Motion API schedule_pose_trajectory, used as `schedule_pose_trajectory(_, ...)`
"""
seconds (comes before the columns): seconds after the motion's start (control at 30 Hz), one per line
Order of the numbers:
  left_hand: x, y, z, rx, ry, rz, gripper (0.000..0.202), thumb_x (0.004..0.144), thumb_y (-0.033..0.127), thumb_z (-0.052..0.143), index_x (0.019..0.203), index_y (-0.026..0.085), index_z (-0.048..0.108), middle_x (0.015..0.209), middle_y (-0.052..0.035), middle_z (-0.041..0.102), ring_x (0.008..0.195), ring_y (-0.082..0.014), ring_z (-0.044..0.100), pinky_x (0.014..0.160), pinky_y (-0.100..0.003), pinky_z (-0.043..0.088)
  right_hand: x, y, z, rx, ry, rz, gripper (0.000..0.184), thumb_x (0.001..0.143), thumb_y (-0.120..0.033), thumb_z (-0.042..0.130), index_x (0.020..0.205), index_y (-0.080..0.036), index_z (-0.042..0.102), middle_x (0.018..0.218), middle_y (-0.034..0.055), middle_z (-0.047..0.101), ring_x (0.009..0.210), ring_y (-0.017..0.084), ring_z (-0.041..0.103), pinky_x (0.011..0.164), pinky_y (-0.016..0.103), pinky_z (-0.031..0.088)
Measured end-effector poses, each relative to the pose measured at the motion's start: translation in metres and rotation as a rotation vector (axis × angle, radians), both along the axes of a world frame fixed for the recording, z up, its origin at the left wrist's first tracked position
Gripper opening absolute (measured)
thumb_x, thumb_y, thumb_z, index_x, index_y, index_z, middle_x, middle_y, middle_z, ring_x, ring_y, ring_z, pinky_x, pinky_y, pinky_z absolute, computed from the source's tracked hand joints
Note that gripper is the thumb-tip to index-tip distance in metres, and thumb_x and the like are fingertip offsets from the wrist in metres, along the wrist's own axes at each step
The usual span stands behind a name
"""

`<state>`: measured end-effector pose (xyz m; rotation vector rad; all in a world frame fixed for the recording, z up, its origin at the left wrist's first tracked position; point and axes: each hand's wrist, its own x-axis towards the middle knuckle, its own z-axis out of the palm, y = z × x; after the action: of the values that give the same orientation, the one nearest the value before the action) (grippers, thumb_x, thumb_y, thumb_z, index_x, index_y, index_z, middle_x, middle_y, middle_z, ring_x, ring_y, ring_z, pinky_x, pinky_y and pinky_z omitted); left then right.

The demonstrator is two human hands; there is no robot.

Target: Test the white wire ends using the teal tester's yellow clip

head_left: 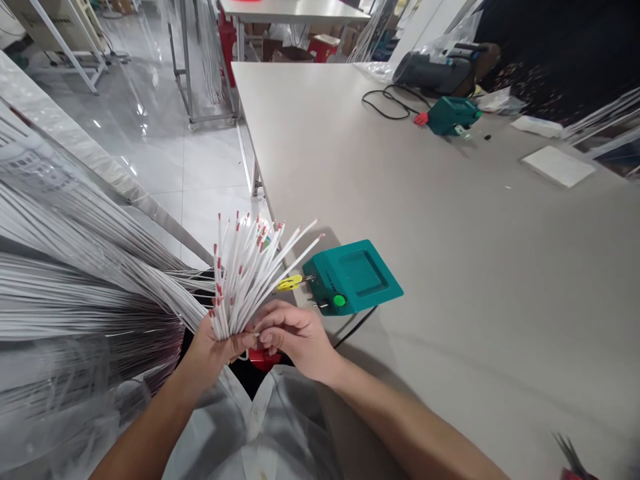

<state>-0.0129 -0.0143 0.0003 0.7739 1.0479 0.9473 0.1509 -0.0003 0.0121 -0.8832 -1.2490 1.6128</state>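
Note:
My left hand [213, 350] is closed around a bundle of white wires [245, 287], whose tips fan upward and show reddish ends. Right beside it, my right hand [295, 337] has its thumb and fingers pinched together at the bundle's near edge. What it pinches looks like a wire end, but this is too small to be sure. Just beyond the hands, a green box-shaped device [357, 277] with a round green button sits on the table's edge. A yellow clip [290, 283] sticks out from its left side towards the wires.
Long white cables [90, 253] hang along the left beside a rail. The grey table [450, 267] stretches to my right. Farther back stand a second green device [453, 117], a dark motor-like machine [435, 70] and a white flat block [557, 165]. A metal rack [187, 80] stands on the floor.

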Motion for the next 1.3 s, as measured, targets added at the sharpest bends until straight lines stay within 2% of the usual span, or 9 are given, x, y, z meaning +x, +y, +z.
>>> schedule_pose_trajectory(0.17, 0.007, -0.001, 0.000, -0.081, -0.107, 0.089, 0.020, 0.057, 0.026, 0.074, 0.064, 0.013, 0.060, 0.053, 0.0017, 0.053, 0.045, -0.0074, 0.043, 0.039, -0.019, 0.031, -0.016, -0.007, -0.013, -0.293, 0.262, -0.059, 0.020, 0.063, -0.037, 0.073, 0.070, -0.019, 0.071, 0.080, 0.0005, 0.055, 0.046, 0.003, 0.046, 0.040, 0.018, 0.040)
schedule_pose_trajectory(0.33, 0.017, 0.000, 0.002, -0.142, -0.148, 0.173, 0.021, 0.055, 0.022, 0.076, 0.069, 0.014, 0.064, 0.059, 0.0004, 0.059, 0.050, -0.0087, 0.050, 0.042, -0.019, 0.036, -0.018, -0.004, -0.011, -0.274, 0.251, -0.126, 0.019, 0.064, -0.038, 0.073, 0.068, -0.019, 0.070, 0.076, -0.0005, 0.054, 0.046, 0.003, 0.043, 0.041, 0.018, 0.036)
schedule_pose_trajectory(0.57, 0.016, -0.002, -0.006, -0.058, -0.001, 0.154, 0.016, 0.064, 0.027, 0.070, 0.068, 0.013, 0.064, 0.057, 0.0005, 0.056, 0.045, -0.0068, 0.043, 0.040, -0.019, 0.032, -0.007, 0.002, 0.000, 0.259, -0.263, -0.237, 0.017, 0.082, -0.028, 0.055, 0.073, -0.019, 0.066, 0.069, 0.0037, 0.063, 0.069, 0.014, 0.057, 0.064, 0.026, 0.047)
schedule_pose_trajectory(0.7, 0.013, -0.002, -0.010, -0.049, 0.115, 0.104, 0.017, 0.066, 0.028, 0.068, 0.070, 0.012, 0.065, 0.057, 0.0006, 0.056, 0.043, -0.0067, 0.042, 0.041, -0.020, 0.032, 0.001, 0.003, -0.003, 0.615, -0.594, -0.177, 0.017, 0.086, -0.022, 0.046, 0.082, -0.018, 0.062, 0.077, 0.0060, 0.063, 0.070, 0.014, 0.057, 0.062, 0.026, 0.046)
schedule_pose_trajectory(0.8, 0.012, -0.002, -0.011, -0.026, 0.175, 0.056, 0.016, 0.066, 0.026, 0.068, 0.069, 0.011, 0.065, 0.050, 0.0024, 0.052, 0.042, -0.0069, 0.041, 0.041, -0.020, 0.032, 0.005, 0.003, -0.004, 0.847, -0.852, -0.155, 0.019, 0.086, -0.022, 0.043, 0.078, -0.018, 0.059, 0.075, 0.0063, 0.062, 0.067, 0.015, 0.056, 0.059, 0.027, 0.042)
schedule_pose_trajectory(0.93, 0.014, -0.003, -0.011, -0.029, 0.127, 0.136, 0.016, 0.065, 0.026, 0.068, 0.072, 0.011, 0.065, 0.051, 0.0020, 0.054, 0.042, -0.0067, 0.042, 0.040, -0.020, 0.032, 0.006, 0.006, -0.004, 1.027, -1.037, -0.104, 0.024, 0.085, -0.020, 0.039, 0.069, -0.017, 0.057, 0.066, 0.0040, 0.057, 0.058, 0.014, 0.050, 0.056, 0.027, 0.037)
schedule_pose_trajectory(1.03, 0.015, -0.002, -0.007, -0.069, 0.049, 0.188, 0.015, 0.064, 0.024, 0.070, 0.073, 0.012, 0.066, 0.057, 0.0000, 0.059, 0.043, -0.0066, 0.046, 0.040, -0.019, 0.034, 0.006, 0.007, -0.006, 1.004, -1.026, -0.048, 0.022, 0.082, -0.017, 0.039, 0.068, -0.017, 0.056, 0.066, 0.0035, 0.055, 0.057, 0.013, 0.048, 0.054, 0.026, 0.036)
schedule_pose_trajectory(1.13, 0.014, 0.003, 0.001, -0.115, -0.001, 0.250, 0.014, 0.061, 0.021, 0.071, 0.071, 0.014, 0.066, 0.057, 0.0005, 0.061, 0.044, -0.0057, 0.047, 0.040, -0.016, 0.035, 0.007, 0.006, -0.007, 0.846, -0.962, 0.001, 0.016, 0.077, -0.016, 0.042, 0.068, -0.017, 0.056, 0.066, 0.0029, 0.054, 0.058, 0.013, 0.048, 0.051, 0.024, 0.037)
schedule_pose_trajectory(1.3, 0.013, 0.007, 0.006, -0.121, -0.012, 0.264, 0.014, 0.060, 0.020, 0.072, 0.071, 0.013, 0.066, 0.056, -0.0003, 0.061, 0.044, -0.0055, 0.048, 0.039, -0.015, 0.035, 0.006, 0.002, -0.005, 0.555, -0.695, -0.121, 0.013, 0.081, -0.020, 0.045, 0.086, -0.016, 0.057, 0.079, 0.0057, 0.058, 0.066, 0.013, 0.054, 0.062, 0.025, 0.046)
